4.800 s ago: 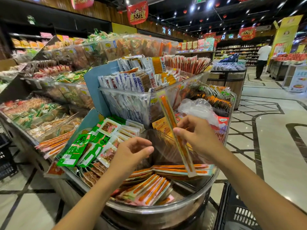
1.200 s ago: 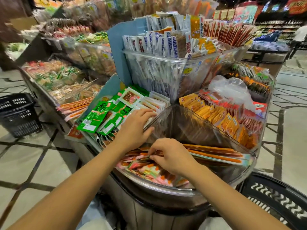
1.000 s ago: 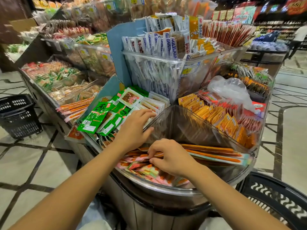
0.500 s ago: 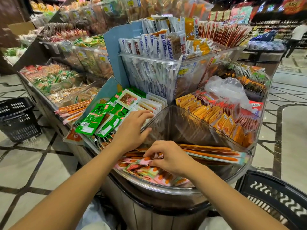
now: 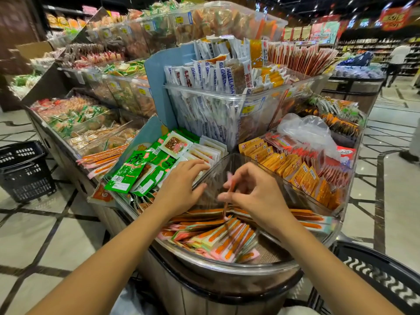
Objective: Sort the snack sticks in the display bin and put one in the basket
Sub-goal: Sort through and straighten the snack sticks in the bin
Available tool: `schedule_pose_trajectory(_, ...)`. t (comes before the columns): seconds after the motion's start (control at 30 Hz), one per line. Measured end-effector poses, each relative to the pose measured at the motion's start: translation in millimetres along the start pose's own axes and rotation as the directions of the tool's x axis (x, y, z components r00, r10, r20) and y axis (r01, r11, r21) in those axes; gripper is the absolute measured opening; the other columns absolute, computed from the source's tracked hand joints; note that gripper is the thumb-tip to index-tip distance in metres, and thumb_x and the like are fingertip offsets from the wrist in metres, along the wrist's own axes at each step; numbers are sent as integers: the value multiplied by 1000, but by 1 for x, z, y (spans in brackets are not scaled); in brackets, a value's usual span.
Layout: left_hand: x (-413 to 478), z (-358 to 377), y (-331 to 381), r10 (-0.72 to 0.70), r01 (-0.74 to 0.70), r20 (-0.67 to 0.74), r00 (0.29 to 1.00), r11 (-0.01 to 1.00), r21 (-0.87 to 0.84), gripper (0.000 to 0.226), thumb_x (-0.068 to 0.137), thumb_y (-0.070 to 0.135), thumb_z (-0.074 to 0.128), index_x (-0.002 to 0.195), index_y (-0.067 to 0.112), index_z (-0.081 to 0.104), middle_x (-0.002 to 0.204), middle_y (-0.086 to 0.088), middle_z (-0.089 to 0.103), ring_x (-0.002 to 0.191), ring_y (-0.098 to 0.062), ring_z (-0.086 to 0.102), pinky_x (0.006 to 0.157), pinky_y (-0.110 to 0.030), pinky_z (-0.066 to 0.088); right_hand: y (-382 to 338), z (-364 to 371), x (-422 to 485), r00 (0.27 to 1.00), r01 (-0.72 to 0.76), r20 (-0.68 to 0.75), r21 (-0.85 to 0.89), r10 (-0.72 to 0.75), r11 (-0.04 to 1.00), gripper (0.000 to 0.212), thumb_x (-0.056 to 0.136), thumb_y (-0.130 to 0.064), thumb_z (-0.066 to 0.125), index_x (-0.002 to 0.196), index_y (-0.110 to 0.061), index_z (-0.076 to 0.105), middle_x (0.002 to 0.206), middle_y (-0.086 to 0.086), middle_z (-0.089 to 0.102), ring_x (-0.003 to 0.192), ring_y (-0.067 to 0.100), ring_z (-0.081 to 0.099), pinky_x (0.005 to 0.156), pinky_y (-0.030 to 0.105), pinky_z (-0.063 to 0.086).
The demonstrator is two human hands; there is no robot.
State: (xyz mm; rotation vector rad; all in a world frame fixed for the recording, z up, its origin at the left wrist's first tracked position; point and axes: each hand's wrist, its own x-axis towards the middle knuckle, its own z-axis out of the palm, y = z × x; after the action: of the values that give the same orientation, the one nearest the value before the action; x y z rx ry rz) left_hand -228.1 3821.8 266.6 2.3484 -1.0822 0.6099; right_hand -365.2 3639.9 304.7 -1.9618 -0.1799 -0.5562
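The right hand (image 5: 256, 196) pinched one snack stick (image 5: 229, 189) between thumb and fingertips. It held the stick roughly upright and motion-blurred, its lower end just over the pile of snack sticks (image 5: 222, 237) in the near display bin (image 5: 227, 268). The left hand (image 5: 181, 185) lay with its fingers stretched across the white packets (image 5: 204, 153), thumb against the clear divider (image 5: 218, 169). A black basket (image 5: 381, 276) sat at the near right, apart from the bin.

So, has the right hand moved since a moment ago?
Yes. The right hand has risen off the snack stick pile toward the clear divider, pinching one snack stick upright.
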Motion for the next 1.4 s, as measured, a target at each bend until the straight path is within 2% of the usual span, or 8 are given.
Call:
schedule_pose_trajectory(0.23,-1,-1,2,21,-20,-20,1000,999,26,44,93,30,68,134,22,58,137,7,55,127,-15,49,110,-35,41,-24,-49,19,948,87,-276,-248,-157,965,29,76,-45,81,83,-20,70,72,-4,66,67,18,61,65,48,53)
schedule_pose_trajectory(0.43,4,-6,24,82,-75,-70,994,992,105,31,92,29,69,120,17,66,130,-2,61,121,-21,55,104,-42,48,-35,-74,18,914,62,-377,-234,-149,970,32,86,-53,68,82,-22,72,69,0,68,67,24,66,61,52,54)
schedule_pose_trajectory(0.53,5,-10,65,27,-37,-54,998,982,-184,29,93,38,62,115,21,68,121,6,64,115,-8,56,102,-27,45,-44,-78,15,905,37,-414,-146,-95,989,27,87,-47,72,80,-22,73,66,8,68,60,31,65,54,52,55)
schedule_pose_trajectory(0.63,-5,-7,106,-52,144,168,984,791,-595,28,91,43,64,115,30,68,108,15,69,104,0,63,93,-23,51,-52,-79,17,890,27,-454,-37,-41,999,26,88,-33,76,75,-11,71,62,14,66,45,23,58,45,38,49)
schedule_pose_trajectory(0.73,-19,10,126,-47,238,278,960,662,-711,28,90,31,73,117,36,66,105,13,71,104,-4,66,94,-30,55,-55,-80,18,885,35,-464,6,-28,999,26,88,-28,76,77,-6,70,64,16,66,42,21,56,44,32,46)
schedule_pose_trajectory(0.83,-26,20,129,-82,254,266,961,645,-721,21,93,20,70,109,32,70,95,5,71,92,-9,68,87,-38,58,-55,-79,16,894,34,-448,-3,-31,999,17,87,-27,77,87,-12,70,69,12,69,43,20,57,42,30,47)
schedule_pose_trajectory(1.07,-29,20,127,-83,257,276,958,679,-687,15,97,16,63,106,27,68,94,3,68,91,-12,64,86,-28,53,-49,-83,20,899,59,-430,-71,-84,996,20,101,-30,60,83,-23,65,62,11,67,43,28,63,46,31,46)
schedule_pose_trajectory(1.4,-29,21,128,-81,263,289,954,688,-676,15,98,18,63,105,31,66,92,7,67,90,-10,64,86,-33,55,-41,-90,25,901,37,-404,-299,-162,953,25,104,-19,52,83,-18,66,54,3,63,44,13,63,52,34,52)
